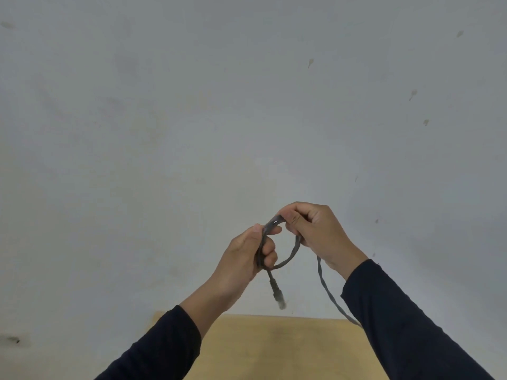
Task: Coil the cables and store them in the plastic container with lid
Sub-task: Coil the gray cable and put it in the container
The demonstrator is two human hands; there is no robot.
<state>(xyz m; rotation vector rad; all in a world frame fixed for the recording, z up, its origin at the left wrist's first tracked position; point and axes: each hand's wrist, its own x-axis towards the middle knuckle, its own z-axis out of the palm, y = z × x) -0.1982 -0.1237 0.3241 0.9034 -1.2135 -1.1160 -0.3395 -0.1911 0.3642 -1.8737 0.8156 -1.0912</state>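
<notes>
Both hands are holding a grey cable [288,259] up before a pale wall [192,119], above the bench [274,349]. The left hand [247,256] is clenching the loop's side; the right hand [315,229] is pinching its top. A connector [277,296] is dangling below, and the loose end is trailing down behind the right sleeve [406,319].

A pale grey wall [192,119] fills nearly the whole view, evenly lit, with faint smudges and a few small brownish marks [310,62] scattered toward the right. At the bottom edge lies a tan wooden surface [274,349], set against the wall.
</notes>
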